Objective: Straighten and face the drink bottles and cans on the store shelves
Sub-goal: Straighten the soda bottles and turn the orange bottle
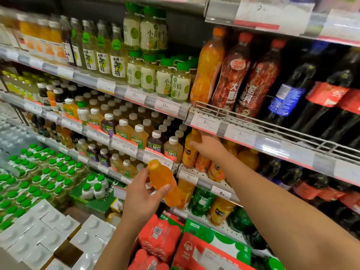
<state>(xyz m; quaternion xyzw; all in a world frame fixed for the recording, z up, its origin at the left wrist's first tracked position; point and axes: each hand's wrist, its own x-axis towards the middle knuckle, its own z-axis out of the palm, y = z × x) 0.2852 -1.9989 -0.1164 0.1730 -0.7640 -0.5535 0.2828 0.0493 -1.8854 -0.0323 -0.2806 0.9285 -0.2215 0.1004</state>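
The left hand's grip (145,189) is curled round an orange bottle (165,182), thumb on the near right side and fingers wrapped behind; the bottle is held out in the aisle in front of the shelves, clear of them, tilted, with its orange cap up and to the left and its base down and to the right. The right hand (208,146) reaches farther in, to the shelf (196,175) up and to the right of the held bottle, and holds the upper part of an upright juice bottle (190,148) standing at the left end of that row, fingers laid round its shoulder just under the price rail (241,134); how tightly they close I cannot tell for certain, though they look curled on it. That row of orange bottles runs rightward along the shelf, some leaning. What matters for the coming move, as I judge it, is this: the likely slot lies up, right and farther in from the left grip, the bottle's long axis slants well off upright, and so it would need turning to stand cap-up as it goes in. The right hand is the nearer to the row and seems placed to steady or shift its neighbour and make room.
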